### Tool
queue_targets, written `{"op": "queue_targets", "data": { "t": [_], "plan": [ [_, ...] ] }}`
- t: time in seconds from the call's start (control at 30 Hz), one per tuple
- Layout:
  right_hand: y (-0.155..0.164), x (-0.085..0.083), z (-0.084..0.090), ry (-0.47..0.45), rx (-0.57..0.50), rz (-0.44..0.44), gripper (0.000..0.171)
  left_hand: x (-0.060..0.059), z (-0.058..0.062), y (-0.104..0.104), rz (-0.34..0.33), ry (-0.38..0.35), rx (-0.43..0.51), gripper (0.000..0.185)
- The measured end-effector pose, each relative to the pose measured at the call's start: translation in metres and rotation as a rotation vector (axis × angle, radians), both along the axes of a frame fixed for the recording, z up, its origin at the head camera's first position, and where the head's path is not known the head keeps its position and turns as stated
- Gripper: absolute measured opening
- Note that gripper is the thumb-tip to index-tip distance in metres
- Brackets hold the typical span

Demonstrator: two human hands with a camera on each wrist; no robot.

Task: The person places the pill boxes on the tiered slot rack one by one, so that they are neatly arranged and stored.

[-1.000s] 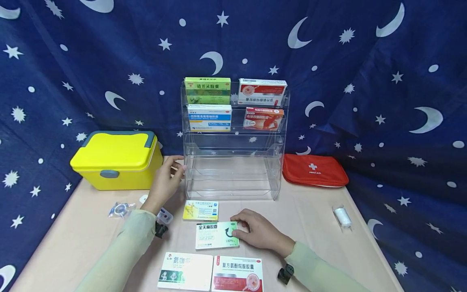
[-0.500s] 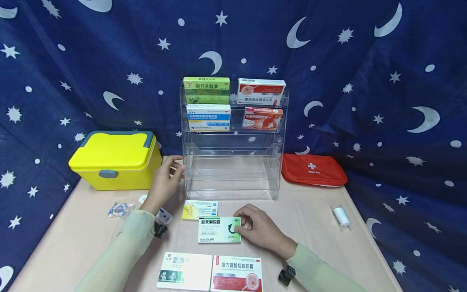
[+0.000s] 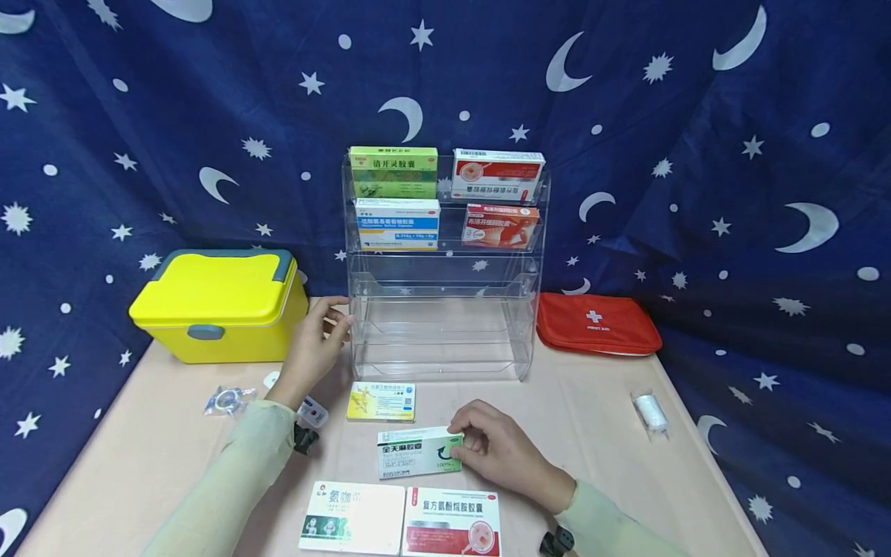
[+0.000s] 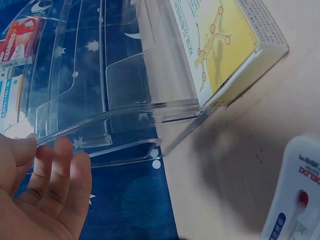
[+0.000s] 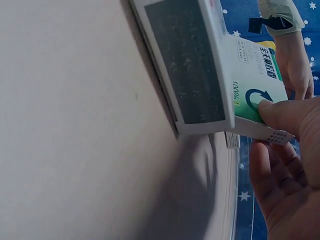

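My right hand (image 3: pixel 511 449) pinches the right end of a white and green medicine box (image 3: pixel 414 456), thumb (image 5: pixel 280 115) on its printed front and fingers behind. The box is tipped up over the table, its front and top edge showing in the head view. My left hand (image 3: pixel 316 352) holds the left side edge of a clear plastic display rack (image 3: pixel 442 352), with thumb and curled fingers (image 4: pixel 62 170) at that edge. A yellow and white medicine box (image 3: pixel 381 401) lies flat before the rack. Nearer me lie a white and green box (image 3: pixel 353 517) and a red and white box (image 3: pixel 452 522), side by side.
The rack's upper tiers hold a green box (image 3: pixel 394 174), a red and white box (image 3: pixel 497 176), a blue and white box (image 3: pixel 397 226) and a red box (image 3: pixel 500 227). A yellow case (image 3: pixel 216 309), red first-aid pouch (image 3: pixel 599 325), bandage roll (image 3: pixel 651 412) and thermometer (image 3: pixel 313 412) stand around.
My right hand has raised the white and green medicine box from nearly flat, then tilted it and shifted it slightly right and towards me. The left hand has stayed at the rack's edge.
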State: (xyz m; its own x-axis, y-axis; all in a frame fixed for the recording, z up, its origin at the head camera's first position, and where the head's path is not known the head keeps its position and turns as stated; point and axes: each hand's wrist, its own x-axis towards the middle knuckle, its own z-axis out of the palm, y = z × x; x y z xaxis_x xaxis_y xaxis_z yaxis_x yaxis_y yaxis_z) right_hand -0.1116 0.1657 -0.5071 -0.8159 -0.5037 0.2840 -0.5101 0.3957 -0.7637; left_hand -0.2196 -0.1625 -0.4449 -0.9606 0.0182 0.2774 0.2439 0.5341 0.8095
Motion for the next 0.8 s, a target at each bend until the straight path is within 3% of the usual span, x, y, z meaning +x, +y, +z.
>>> {"op": "queue_targets", "data": {
  "t": [0.17,0.33,0.47,0.63,0.8],
  "plan": [
    [0.001,-0.014,0.012,-0.034,-0.071,-0.022,0.030,0.000,0.000,0.000,0.006,-0.004,0.000,0.033],
    [0.000,-0.054,0.046,-0.012,-0.174,-0.102,0.025,0.000,0.000,-0.001,0.014,-0.015,0.000,0.033],
    [-0.006,-0.094,0.085,0.071,-0.192,-0.169,0.025,0.000,-0.001,-0.001,0.013,-0.016,0.003,0.033],
    [-0.019,-0.142,0.133,0.249,-0.193,-0.221,0.025,0.000,-0.001,-0.001,0.012,-0.008,0.003,0.033],
    [-0.032,-0.174,0.158,0.362,-0.149,-0.260,0.023,-0.001,0.000,0.000,0.014,-0.014,0.007,0.033]
  ]
}}
